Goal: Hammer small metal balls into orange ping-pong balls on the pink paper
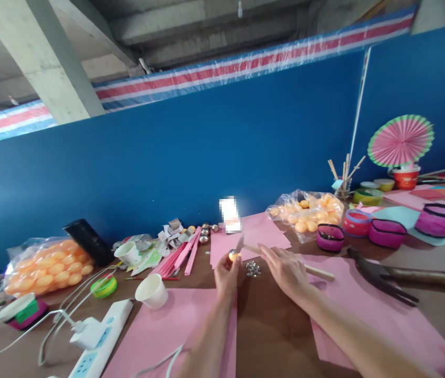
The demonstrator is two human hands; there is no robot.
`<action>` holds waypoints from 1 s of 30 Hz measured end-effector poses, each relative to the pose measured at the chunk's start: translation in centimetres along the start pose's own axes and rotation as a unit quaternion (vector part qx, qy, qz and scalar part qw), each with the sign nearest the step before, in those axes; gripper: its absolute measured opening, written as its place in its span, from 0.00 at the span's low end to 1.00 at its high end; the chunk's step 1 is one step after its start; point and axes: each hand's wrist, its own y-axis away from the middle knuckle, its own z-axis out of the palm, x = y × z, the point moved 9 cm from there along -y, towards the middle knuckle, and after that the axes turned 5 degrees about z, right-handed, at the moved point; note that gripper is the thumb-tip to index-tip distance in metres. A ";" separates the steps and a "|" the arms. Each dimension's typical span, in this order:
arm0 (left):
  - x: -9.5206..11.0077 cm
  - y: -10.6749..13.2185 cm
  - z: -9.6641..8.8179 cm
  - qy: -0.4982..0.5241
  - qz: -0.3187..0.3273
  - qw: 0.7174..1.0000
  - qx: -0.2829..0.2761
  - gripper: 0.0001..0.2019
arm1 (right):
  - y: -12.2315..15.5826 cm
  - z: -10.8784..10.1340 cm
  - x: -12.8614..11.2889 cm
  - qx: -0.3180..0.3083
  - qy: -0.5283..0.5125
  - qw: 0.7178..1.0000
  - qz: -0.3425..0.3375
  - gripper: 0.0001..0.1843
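My left hand (226, 273) is closed, pinching a small orange ball (234, 255) upright over the table. A thin grey pointed piece (240, 243) shows just above the ball; whether it is joined to it I cannot tell. My right hand (283, 265) is wrapped round a pale wooden stick (320, 272). One end of the stick reaches left close to the grey piece, and the other sticks out behind the hand. Between my hands, a little pile of shiny silver bits (253, 269) lies on the brown table.
Bags of orange balls (55, 268) stand left and back right. A hammer (388, 275) lies at right near purple fabric containers (388, 233). A white paper cup (151, 292) and power strip (100, 341) with cords are at left. A blue partition (207, 157) closes the back.
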 end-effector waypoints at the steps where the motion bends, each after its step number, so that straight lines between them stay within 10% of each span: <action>1: -0.2 0.0 0.0 0.024 -0.011 1.000 0.009 0.22 | 0.0 0.0 -0.1 0.001 -0.001 1.000 -0.003 0.16; 30: -0.4 -0.2 0.3 0.006 0.022 1.000 -0.009 0.21 | 0.0 -0.2 0.1 0.007 -0.013 1.000 0.004 0.16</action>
